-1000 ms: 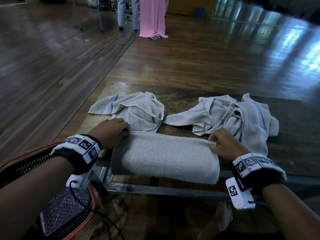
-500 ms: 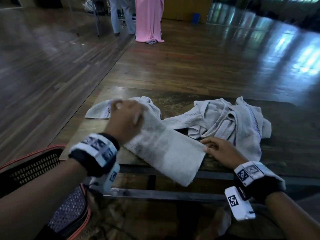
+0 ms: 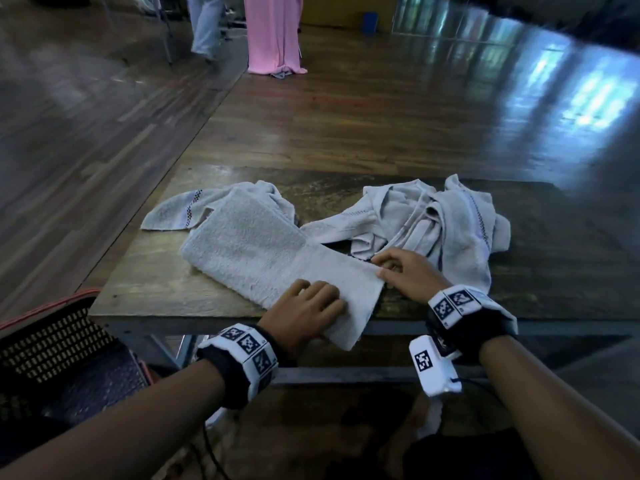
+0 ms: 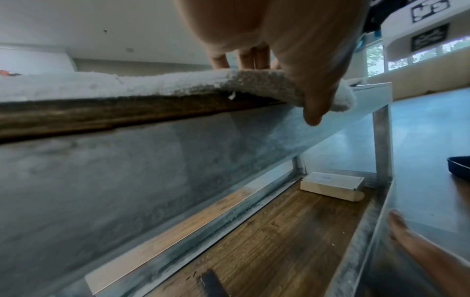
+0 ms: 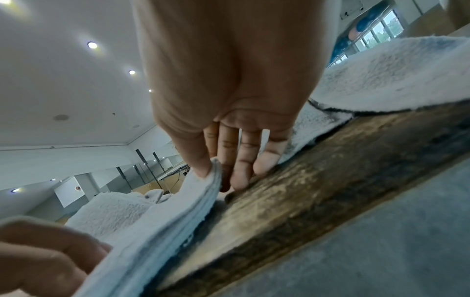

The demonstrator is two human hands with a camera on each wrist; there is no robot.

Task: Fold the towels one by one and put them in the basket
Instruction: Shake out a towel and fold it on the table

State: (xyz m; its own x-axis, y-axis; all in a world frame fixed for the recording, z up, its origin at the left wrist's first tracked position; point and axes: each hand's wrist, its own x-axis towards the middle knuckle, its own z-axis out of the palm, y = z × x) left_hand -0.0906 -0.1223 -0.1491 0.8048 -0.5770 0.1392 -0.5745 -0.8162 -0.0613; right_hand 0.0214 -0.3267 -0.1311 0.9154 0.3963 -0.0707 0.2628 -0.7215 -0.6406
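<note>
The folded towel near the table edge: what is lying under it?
The folded towel lies on the wooden table; its far end covers part of a crumpled towel. Its near corner overhangs the edge. Anything else beneath is hidden.

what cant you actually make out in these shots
- Black mesh basket with orange rim: head view, cut off by the left edge; inside not visible.
- Folded pale terry towel: its near corner hangs over the worn wooden table edge, partly covered by the left hand.
- Right hand: right wrist view, fingertips hidden behind the towel edge.
- Crumpled towel heap: count unclear.
</note>
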